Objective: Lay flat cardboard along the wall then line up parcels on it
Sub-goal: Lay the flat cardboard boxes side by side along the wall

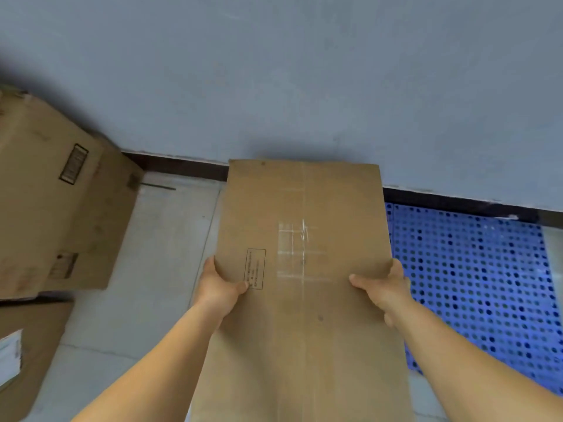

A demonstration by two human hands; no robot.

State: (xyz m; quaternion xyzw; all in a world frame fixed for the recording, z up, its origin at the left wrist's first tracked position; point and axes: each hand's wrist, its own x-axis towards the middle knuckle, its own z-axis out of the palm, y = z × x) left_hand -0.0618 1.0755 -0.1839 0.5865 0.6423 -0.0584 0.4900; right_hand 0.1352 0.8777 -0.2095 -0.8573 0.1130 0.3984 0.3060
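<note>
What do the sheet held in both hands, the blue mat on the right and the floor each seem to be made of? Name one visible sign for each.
Flat sheet: brown cardboard, matt; fold creases, clear tape traces and a printed box show it.
Blue mat: probably moulded plastic; even colour, regular rows of holes, slight sheen.
Floor: pale grey tile, probably; straight joint lines, smooth surface.
</note>
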